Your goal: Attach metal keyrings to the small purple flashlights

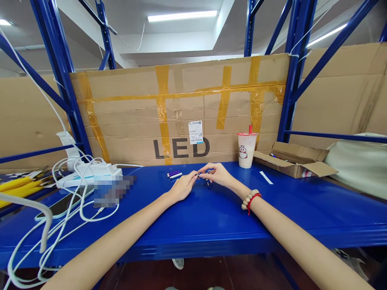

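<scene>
My left hand [183, 186] and my right hand [217, 174] meet over the middle of the blue shelf top [211, 217]. Both pinch a small metal and blue piece [204, 175] held between their fingertips; it is too small to name. A dark loop hangs under my right fingers. My right wrist wears a bead bracelet with a red cord [250, 199]. Two small purple and white sticks [174, 174] lie on the shelf just left of my left hand.
A taped cardboard sheet marked LED [181, 117] stands behind. A drink cup with a red straw [246, 150] and an open cardboard box [294, 159] sit to the right. White cables and a power strip [87, 173], a phone [62, 205] and yellow tools [18, 185] lie left.
</scene>
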A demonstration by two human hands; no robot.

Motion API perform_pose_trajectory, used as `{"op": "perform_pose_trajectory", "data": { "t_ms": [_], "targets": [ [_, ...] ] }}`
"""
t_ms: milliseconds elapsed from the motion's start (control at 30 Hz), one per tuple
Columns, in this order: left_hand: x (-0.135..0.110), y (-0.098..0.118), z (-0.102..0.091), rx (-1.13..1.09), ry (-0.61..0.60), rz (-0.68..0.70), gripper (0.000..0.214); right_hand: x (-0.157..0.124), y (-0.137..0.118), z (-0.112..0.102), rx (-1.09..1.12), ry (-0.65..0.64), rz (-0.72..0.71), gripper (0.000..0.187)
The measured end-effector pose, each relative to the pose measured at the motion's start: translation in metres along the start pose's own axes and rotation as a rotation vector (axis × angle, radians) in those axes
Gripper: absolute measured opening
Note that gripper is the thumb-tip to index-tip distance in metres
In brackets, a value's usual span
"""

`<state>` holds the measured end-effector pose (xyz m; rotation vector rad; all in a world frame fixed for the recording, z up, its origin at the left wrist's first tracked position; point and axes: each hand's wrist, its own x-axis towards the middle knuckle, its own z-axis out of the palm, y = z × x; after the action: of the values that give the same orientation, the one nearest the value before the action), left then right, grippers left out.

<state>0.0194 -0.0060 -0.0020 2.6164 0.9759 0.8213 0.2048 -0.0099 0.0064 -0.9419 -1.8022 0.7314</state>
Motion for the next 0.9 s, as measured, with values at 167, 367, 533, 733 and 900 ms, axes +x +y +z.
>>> {"op": "perform_pose_trajectory", "data": {
  "t_ms": [167, 367, 533, 733, 900],
  "targets": [
    [-0.0004, -0.0018, 0.0013, -0.047, -0.012, 0.036, 0.027, -0.0013, -0.0013, 0.0013, 0.014, 0.026, -0.022, 0.035],
    [-0.0012, -0.0040, 0.0014, -0.044, -0.017, 0.041, 0.027, -0.0029, -0.0033, 0.0052, 0.033, 0.039, -0.032, 0.037],
    [-0.0012, -0.0041, 0.0017, -0.021, -0.009, 0.048, 0.026, -0.0033, -0.0040, 0.0045, 0.031, 0.033, -0.037, 0.036],
    [-0.0021, -0.0032, 0.0025, 0.011, 0.064, 0.089, 0.022, -0.0017, -0.0035, 0.0033, 0.052, 0.033, -0.066, 0.035],
    [-0.0024, -0.0023, 0.0028, -0.007, 0.085, 0.096, 0.019, -0.0024, -0.0066, 0.0032, 0.027, 0.048, -0.062, 0.033]
  ]
}}
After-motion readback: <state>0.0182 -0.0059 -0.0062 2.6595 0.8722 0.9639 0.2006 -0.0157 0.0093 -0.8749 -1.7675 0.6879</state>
